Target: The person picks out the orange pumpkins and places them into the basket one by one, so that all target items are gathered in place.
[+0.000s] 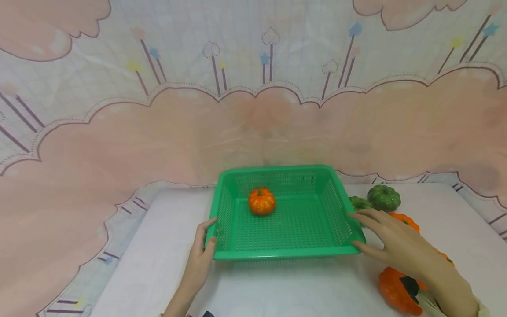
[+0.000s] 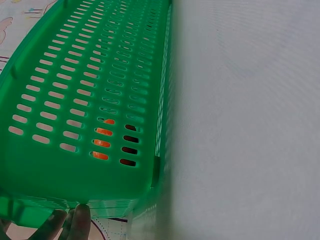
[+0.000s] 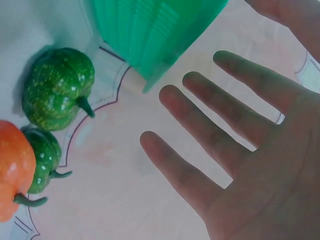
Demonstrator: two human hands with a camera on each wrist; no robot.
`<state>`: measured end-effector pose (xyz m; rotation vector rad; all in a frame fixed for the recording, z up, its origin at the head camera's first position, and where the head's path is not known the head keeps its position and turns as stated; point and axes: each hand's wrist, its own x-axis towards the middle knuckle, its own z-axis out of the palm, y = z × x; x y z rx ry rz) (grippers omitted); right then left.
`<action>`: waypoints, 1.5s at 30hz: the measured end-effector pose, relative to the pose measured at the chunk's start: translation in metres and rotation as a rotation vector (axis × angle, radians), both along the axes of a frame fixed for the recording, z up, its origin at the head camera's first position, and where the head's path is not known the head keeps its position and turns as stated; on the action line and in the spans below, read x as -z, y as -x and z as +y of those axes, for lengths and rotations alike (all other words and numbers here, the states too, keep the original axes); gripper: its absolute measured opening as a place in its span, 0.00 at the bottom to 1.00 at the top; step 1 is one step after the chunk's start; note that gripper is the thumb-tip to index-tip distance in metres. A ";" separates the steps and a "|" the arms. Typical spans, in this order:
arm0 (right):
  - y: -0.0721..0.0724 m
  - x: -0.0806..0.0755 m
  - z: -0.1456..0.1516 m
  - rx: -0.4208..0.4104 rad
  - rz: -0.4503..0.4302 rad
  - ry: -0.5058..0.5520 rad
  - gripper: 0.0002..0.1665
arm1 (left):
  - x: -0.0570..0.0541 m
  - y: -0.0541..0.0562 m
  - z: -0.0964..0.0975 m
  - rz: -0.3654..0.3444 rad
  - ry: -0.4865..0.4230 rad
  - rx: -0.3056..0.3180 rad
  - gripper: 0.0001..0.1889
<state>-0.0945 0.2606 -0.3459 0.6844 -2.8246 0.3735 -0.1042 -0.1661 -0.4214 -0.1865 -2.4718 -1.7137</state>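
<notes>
A green plastic basket (image 1: 285, 254) with slotted walls sits on the white table. Inside it, toward the back left, lies a small orange pumpkin (image 1: 262, 202). My left hand (image 1: 201, 253) is at the basket's left side, with fingertips and thumb at the rim near the front corner. In the left wrist view its fingertips (image 2: 81, 212) show at the basket's edge, and orange shows through the slots. My right hand (image 1: 382, 235) is by the right rim. The right wrist view shows this hand's fingers (image 3: 205, 137) straight and spread, with nothing held.
Right of the basket stand a dark green pumpkin (image 1: 384, 198) and a smaller green one (image 1: 359, 203). Orange pumpkins lie partly hidden by my right arm, among them a larger one (image 1: 398, 290) near the front. A patterned cloth (image 1: 261, 132) hangs behind the table.
</notes>
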 end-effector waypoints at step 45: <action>-0.026 0.048 0.044 0.115 -0.409 -0.044 0.39 | 0.003 0.001 0.001 -0.033 -0.030 -0.016 0.25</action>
